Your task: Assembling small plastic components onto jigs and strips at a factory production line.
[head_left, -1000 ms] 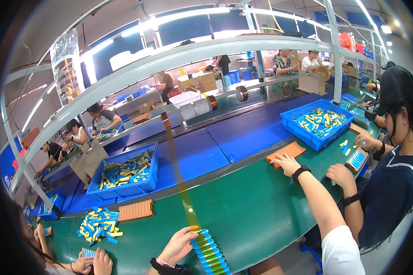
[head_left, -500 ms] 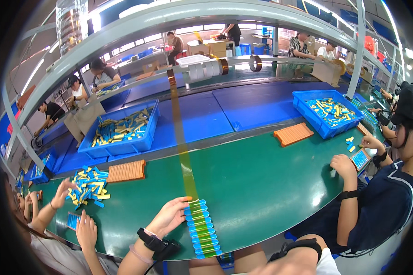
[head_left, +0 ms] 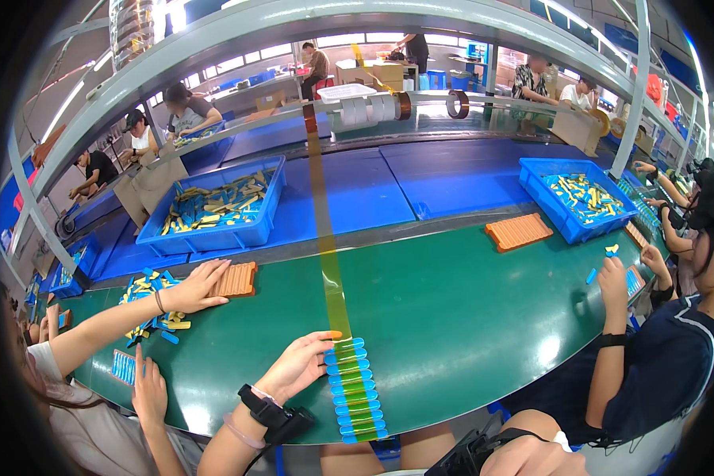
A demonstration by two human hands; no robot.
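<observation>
My left hand [head_left: 300, 366] is closed at the upper end of a row of blue pieces, its thumb and a finger with an orange tip pinching the edge of the amber tape [head_left: 332, 293]. The blue pieces [head_left: 353, 379], small rounded strips, lie side by side across the tape, and the row's lower end reaches the table's front edge. From there the tape stretches up, taut, to an amber tape roll [head_left: 310, 120] on the rail. My right hand [head_left: 531, 456] is low at the bottom edge, away from the strip; its fingers are partly cut off and unclear.
Green table [head_left: 452, 317]. On the left, a person's hand rests on an orange ribbed rack [head_left: 236, 279] beside a pile of blue and yellow pieces [head_left: 163, 324]. Blue bins [head_left: 206, 244] stand behind. Another orange rack [head_left: 518, 232] lies right; a person works there.
My left hand stays at the strip while my right hand shifts rightward along the bottom edge. The left neighbour's hand has gone from the pile to the orange rack. The view has shifted slightly.
</observation>
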